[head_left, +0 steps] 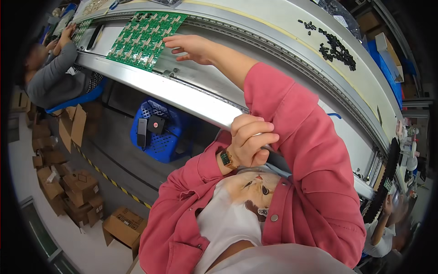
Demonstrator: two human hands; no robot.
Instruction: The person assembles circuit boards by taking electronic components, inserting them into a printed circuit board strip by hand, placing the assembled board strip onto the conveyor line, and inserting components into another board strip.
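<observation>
The green rectangular circuit-board panel (145,41), fitted with rows of silver elongated components, lies across the silver metal conveyor, between its near rail (200,101) and far rail (264,43). Its long axis runs across the conveyor, slanting from upper right at the far rail to lower left at the near rail.

The person's right hand (194,48) is at the panel's right edge, fingers pointing left toward it. Its grip is apart; fingertip contact cannot be determined. The left hand (248,139) is well to the panel's lower right, beside the near rail. Its fingers are curled together; whether they clamp anything cannot be determined.

Well to the panel's right, small black parts (337,52) lie on the light-coloured surface (273,16). Below the panel stands a blue perforated plastic stool (160,150).
</observation>
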